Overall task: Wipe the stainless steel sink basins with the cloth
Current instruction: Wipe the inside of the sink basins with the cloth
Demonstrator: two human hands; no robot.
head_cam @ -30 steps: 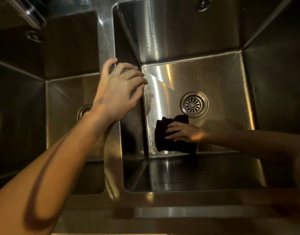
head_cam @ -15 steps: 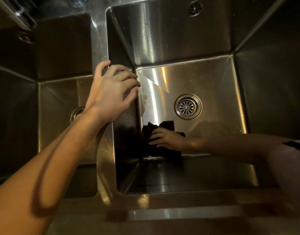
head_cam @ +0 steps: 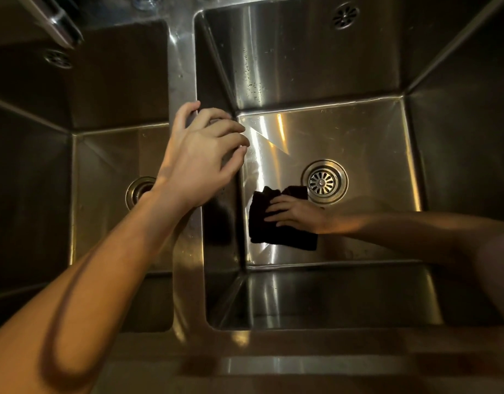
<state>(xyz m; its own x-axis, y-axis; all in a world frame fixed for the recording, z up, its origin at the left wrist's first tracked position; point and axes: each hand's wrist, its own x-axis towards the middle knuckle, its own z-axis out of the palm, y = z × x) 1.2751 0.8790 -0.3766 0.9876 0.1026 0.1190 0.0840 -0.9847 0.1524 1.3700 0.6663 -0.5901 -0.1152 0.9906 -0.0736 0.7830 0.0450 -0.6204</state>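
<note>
A double stainless steel sink fills the view. At the bottom of the right basin [head_cam: 373, 143], my right hand [head_cam: 296, 214] presses a dark cloth [head_cam: 259, 226] flat against the floor, fingers straight. The cloth lies just left of and below the round drain [head_cam: 324, 182], close to the left wall. My left hand [head_cam: 199, 155] sits on the divider [head_cam: 182, 66] between the basins, thumb on the left side and fingers curled over the right edge. The left basin [head_cam: 102, 223] is dark and holds no cloth.
The left basin has its own drain [head_cam: 137, 191], partly hidden by my left forearm. An overflow hole [head_cam: 345, 16] sits high on the right basin's back wall. A metal tap part [head_cam: 60, 24] juts in at the upper left. The sink's front rim [head_cam: 273, 365] runs along the bottom.
My right hand slid the cloth toward the near left corner of the right basin, then back up toward the drain. My left hand stayed on the divider.
</note>
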